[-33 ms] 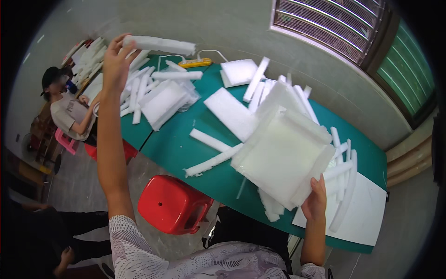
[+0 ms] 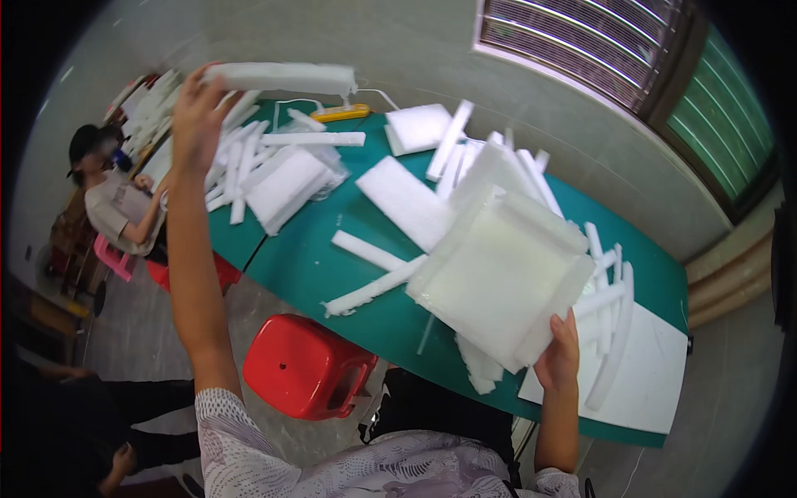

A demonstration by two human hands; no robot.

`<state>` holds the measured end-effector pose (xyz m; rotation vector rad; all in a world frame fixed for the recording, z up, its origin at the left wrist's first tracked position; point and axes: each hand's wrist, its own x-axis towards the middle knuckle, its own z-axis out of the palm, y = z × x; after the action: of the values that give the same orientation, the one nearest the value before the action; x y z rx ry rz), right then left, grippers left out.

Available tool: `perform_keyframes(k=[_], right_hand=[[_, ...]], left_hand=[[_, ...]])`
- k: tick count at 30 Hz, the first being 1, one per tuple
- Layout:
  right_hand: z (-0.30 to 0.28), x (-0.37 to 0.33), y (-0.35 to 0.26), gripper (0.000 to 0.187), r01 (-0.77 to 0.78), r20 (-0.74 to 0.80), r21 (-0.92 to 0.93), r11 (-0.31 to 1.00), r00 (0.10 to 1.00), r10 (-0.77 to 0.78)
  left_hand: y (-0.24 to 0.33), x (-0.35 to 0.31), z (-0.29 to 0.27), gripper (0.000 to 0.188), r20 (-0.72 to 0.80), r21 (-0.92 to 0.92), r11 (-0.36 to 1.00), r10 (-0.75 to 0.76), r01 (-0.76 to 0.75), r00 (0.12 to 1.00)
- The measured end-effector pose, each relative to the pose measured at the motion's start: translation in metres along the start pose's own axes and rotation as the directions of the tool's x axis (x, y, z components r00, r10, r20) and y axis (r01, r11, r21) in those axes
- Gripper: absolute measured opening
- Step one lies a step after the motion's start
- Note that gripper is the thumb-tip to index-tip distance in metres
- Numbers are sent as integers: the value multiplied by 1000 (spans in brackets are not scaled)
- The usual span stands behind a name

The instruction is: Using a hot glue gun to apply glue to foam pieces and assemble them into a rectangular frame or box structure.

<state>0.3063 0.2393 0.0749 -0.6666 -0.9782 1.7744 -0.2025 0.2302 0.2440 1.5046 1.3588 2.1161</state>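
Observation:
Raised at the far left, my left hand (image 2: 199, 116) grips one end of a long white foam block (image 2: 286, 79), which points to the right above the table. My right hand (image 2: 559, 353) holds the near right corner of a square foam tray (image 2: 502, 278) with raised edges, its thumb up along the side. The tray is tilted, its inside facing me, and it covers part of the foam behind it. A flat foam slab (image 2: 405, 199) lies just beyond it. Two foam strips (image 2: 374, 286) rest on the green table (image 2: 295, 266) left of the tray.
More foam strips and slabs (image 2: 286, 187) are heaped at the far left, near a yellow power strip (image 2: 342, 113). Strips also lie on a white board (image 2: 643, 373) at right. A red stool (image 2: 307, 365) stands at the near edge. Another person (image 2: 120, 203) sits at left.
My left hand has shifted slightly left with the foam block, which now shows more of its side. The tray in my right hand looks nearly the same; the whole view has moved a little.

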Motion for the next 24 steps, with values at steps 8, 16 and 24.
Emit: perform_keyframes(k=[8, 16, 24], right_hand=[[2, 9, -1, 67, 57, -31, 65, 996, 998, -55], [18, 4, 27, 70, 144, -89, 86, 986, 987, -136], [19, -7, 47, 69, 129, -62, 106, 986, 991, -123]], left_hand=[[-28, -150, 79, 50, 97, -536, 801, -254, 265, 962], [-12, -262, 174, 44, -6, -642, 649, -538, 409, 843], [-12, -277, 204, 38, -78, -511, 761, -503, 399, 860]])
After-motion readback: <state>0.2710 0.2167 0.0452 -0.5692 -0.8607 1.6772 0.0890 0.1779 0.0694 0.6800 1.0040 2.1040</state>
